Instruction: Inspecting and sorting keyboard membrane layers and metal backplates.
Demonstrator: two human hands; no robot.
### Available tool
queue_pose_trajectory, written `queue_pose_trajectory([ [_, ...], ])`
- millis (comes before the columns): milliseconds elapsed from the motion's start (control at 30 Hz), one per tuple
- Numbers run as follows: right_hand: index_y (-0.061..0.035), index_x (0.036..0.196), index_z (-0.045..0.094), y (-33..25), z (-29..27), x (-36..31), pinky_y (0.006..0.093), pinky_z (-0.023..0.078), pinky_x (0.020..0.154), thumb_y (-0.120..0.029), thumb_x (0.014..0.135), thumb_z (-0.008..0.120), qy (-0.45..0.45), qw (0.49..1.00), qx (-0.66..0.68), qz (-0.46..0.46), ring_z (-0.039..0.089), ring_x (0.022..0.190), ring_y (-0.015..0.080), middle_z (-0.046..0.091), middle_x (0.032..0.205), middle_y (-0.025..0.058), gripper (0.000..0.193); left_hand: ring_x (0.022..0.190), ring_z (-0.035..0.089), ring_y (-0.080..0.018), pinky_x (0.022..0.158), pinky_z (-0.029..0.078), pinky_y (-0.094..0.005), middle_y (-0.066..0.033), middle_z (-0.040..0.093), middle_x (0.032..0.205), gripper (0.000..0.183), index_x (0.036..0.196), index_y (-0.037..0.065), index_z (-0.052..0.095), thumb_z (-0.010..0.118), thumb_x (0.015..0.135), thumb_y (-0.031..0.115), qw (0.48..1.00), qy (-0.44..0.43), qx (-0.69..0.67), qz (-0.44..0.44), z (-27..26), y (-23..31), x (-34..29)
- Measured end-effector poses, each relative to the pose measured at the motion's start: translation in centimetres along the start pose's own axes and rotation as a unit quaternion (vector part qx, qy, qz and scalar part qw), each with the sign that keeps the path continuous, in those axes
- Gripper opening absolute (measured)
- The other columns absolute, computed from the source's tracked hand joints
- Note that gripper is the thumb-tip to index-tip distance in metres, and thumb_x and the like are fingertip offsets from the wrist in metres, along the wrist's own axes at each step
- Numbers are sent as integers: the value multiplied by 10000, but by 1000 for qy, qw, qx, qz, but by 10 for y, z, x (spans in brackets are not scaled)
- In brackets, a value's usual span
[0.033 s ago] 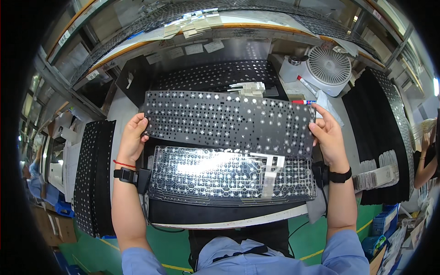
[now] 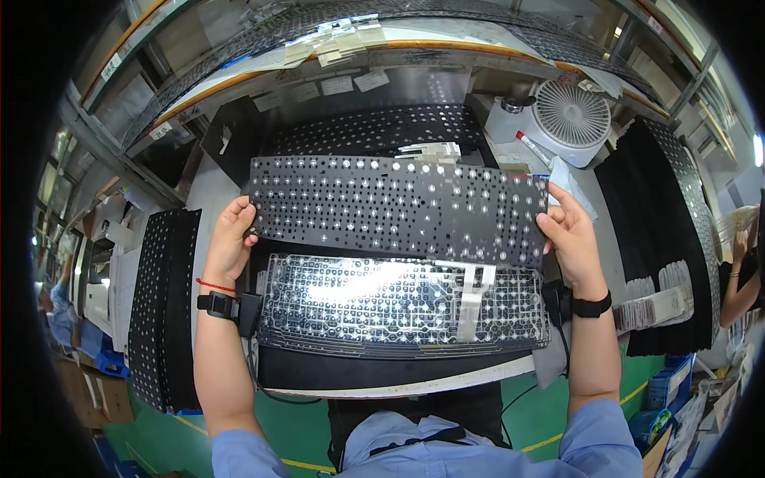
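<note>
Black sheet (image 2: 351, 203), dotted with holes, is held up in front of me, over the far edge of a shiny panel (image 2: 374, 311): left hand (image 2: 232, 225) pinching one end between thumb and curled fingers, right hand (image 2: 572, 231) similarly gripping the other.

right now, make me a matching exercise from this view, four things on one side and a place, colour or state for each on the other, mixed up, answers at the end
Things:
1. dotted black sheet
2. clear patterned sheeting
3. fan
4. wrist cord

Places, colours, states:
A. red
B. held near its ends by the left hand and right hand
C. white, with a round grille
D. lying flat, glare on its surface

Pairs: 1-B, 2-D, 3-C, 4-A
</note>
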State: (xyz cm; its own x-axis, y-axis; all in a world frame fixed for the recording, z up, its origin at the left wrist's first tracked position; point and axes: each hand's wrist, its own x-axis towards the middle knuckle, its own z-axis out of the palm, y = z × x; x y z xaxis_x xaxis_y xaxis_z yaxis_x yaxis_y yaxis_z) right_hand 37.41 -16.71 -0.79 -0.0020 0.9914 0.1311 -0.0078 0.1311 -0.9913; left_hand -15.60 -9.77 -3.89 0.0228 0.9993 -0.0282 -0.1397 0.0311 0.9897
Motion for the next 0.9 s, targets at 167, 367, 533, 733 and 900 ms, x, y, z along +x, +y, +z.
queue_pose_trajectory([
  [167,24,1291,544,-3,3,0,171,474,545,-44,952,642,-8,1000,14,21,605,739,32,692,943,21,359,666,534,10,529,418,-137,40,639,923,151,1144,65,598,573,1028,159,999,-10,-24,30,-2,4,-3],
  [367,-13,1022,678,16,-14,1,270,505,877,18,910,669,48,992,13,-115,636,1012,136,674,1136,88,117,854,643,-97,665,526,-202,-36,655,1118,136,1113,76,598,629,984,107,994,-35,-43,91,2,5,-4],
  [533,-23,831,719,12,-8,4,342,452,1011,132,804,601,36,974,-43,-219,560,1225,243,562,1357,163,197,1087,657,-196,895,576,-292,-140,597,1346,68,966,71,616,654,930,28,990,-66,-43,117,4,1,-2],
  [733,-24,814,731,15,-12,5,361,414,1051,170,782,532,45,968,-97,-227,503,1287,268,527,1394,164,280,1076,665,-194,902,582,-306,-136,618,1324,98,937,57,618,609,936,-41,994,-42,-40,93,2,-2,0],
  [900,-13,841,722,17,-14,3,344,422,1027,172,809,537,41,974,-77,-209,518,1255,245,532,1357,159,263,1006,676,-165,855,581,-283,-105,659,1243,81,957,47,614,604,951,-33,995,-30,-40,81,-9,-9,3],
])
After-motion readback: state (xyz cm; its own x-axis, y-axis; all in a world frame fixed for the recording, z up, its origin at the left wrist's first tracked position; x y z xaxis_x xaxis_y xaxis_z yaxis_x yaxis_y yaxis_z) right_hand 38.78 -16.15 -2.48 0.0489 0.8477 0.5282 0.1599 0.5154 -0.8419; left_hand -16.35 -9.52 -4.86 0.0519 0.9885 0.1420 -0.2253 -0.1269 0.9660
